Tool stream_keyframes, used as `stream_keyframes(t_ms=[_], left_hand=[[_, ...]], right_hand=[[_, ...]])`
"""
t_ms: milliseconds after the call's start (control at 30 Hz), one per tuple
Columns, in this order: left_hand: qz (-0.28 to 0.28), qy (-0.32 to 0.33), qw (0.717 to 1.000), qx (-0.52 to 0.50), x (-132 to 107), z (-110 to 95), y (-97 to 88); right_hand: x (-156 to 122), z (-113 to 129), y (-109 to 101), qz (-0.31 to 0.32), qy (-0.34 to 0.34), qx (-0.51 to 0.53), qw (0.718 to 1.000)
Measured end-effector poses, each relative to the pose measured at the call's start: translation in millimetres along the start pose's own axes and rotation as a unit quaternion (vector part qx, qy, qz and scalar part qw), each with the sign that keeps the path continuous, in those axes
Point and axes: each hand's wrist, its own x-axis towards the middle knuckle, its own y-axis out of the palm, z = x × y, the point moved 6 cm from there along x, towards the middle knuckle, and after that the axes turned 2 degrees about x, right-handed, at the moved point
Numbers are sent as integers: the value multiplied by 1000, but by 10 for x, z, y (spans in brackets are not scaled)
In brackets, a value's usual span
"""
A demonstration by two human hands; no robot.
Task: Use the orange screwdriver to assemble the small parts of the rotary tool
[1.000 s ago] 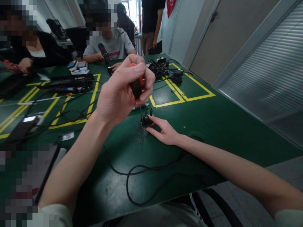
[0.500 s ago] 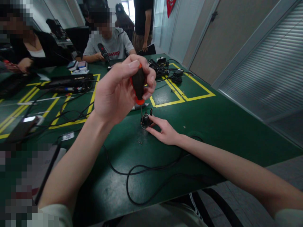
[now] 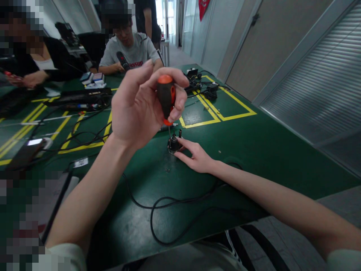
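Note:
My left hand [image 3: 141, 101] holds a screwdriver [image 3: 165, 96] with a black and orange handle, fingers curled along its far side and the thumb lifted off. The thin shaft points down, its tip at the left side of a small black round part [image 3: 173, 143] with a metal rim and short posts on top. My right hand [image 3: 196, 156] grips this part from the right between thumb and fingers, steadying it on the green table. A few tiny pieces that look like screws [image 3: 167, 170] lie just in front of it.
A black cable [image 3: 152, 218] loops across the near table. Behind the hands sit black adapters and cords [image 3: 210, 90] by yellow tape outlines [image 3: 197, 123]. Cables, a phone-like device [image 3: 26, 152] and a black case [image 3: 81, 96] lie left. People [image 3: 129, 49] sit across the table.
My left thumb has come off the screwdriver's handle, and the fingers have shifted around it. My right hand and the black part stay put. A standing person behind has moved left.

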Motion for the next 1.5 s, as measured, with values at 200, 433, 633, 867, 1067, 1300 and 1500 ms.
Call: stream_keyframes(t_ms=[200,433,633,867,1067,1300,1500], left_hand=[[-9,18,1000,7,-13,-18,9],[2,20,1000,1,-16,-18,11],[5,32,999,-36,-12,-2,-10],[28,24,999,-27,0,-8,20],[7,22,999,-27,-1,-7,0],[28,17,999,-19,-4,-13,31],[22,34,999,-21,3,-36,21]], right_hand=[[3,4,4,0,-4,4,1000],[11,7,-1,6,2,5,1000],[18,30,-10,5,2,8,1000],[14,16,-2,5,4,10,1000],[18,32,-9,3,-2,12,1000],[15,22,-13,6,6,7,1000],[20,45,-21,4,-3,8,1000]])
